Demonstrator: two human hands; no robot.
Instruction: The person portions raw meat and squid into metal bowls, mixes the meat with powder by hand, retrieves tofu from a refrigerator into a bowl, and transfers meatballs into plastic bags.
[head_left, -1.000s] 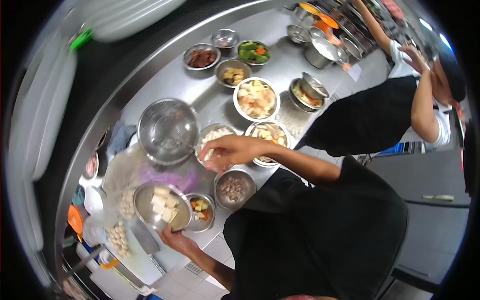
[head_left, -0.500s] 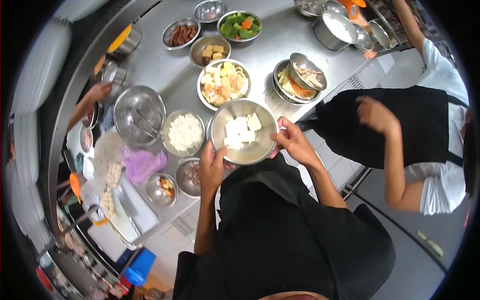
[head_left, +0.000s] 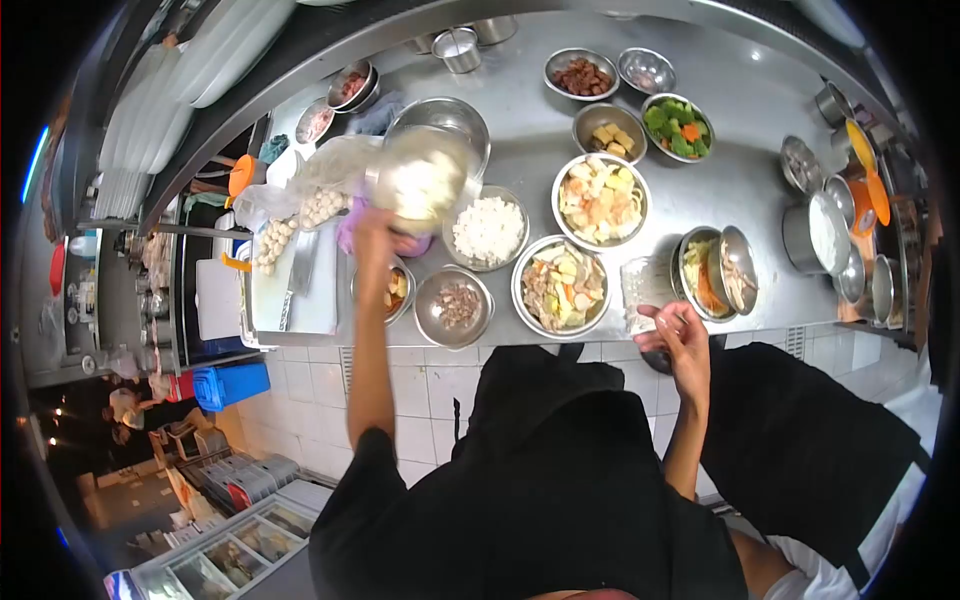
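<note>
My left hand grips the rim of a metal bowl, smeared by motion, with pale white pieces in it. That bowl hangs over the left part of the counter, partly covering a big steel mixing bowl and a purple cloth or bag. My right hand is held at the counter's front edge, fingers apart and nothing in them. To its left is a bowl of mixed vegetables and meat. A bowl of white diced food and a bowl of minced meat sit between the hands.
A knife lies on a white cutting board at left. Bowls of broccoli, browned meat and yellow cubes stand at the back. A steel pot stands right. A co-worker in a black apron is close on my right.
The bowl of white pieces has swung left in my left hand; my right hand has let go of it. The view has turned, and a bowl of mixed food now shows in front of me.
</note>
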